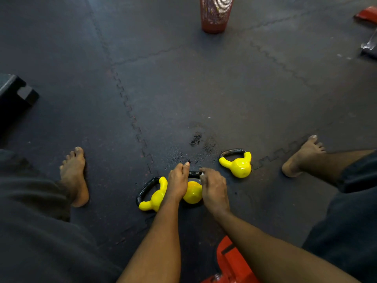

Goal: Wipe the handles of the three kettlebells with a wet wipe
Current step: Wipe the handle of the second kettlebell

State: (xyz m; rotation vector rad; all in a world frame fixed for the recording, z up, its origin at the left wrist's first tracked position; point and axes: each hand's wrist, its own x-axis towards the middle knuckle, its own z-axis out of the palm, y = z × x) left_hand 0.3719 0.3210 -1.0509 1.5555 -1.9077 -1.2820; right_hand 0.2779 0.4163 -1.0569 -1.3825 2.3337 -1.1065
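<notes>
Three yellow kettlebells with black handles lie on the dark floor mat in front of me. The left kettlebell (154, 196) and the right kettlebell (238, 163) lie untouched. Between them is the middle kettlebell (192, 192), with both hands on it. My left hand (178, 183) grips the left end of its black handle (193, 174). My right hand (213, 187) is curled over the handle's right end, and a small white bit of wet wipe (202, 177) shows under its fingers.
My bare feet (74, 176) (302, 156) stand either side of the kettlebells. A red mesh bin (216, 14) stands far ahead. A black bench corner (18, 92) is at left, red equipment (230, 262) below my arms. Wet marks (195, 139) dot the mat.
</notes>
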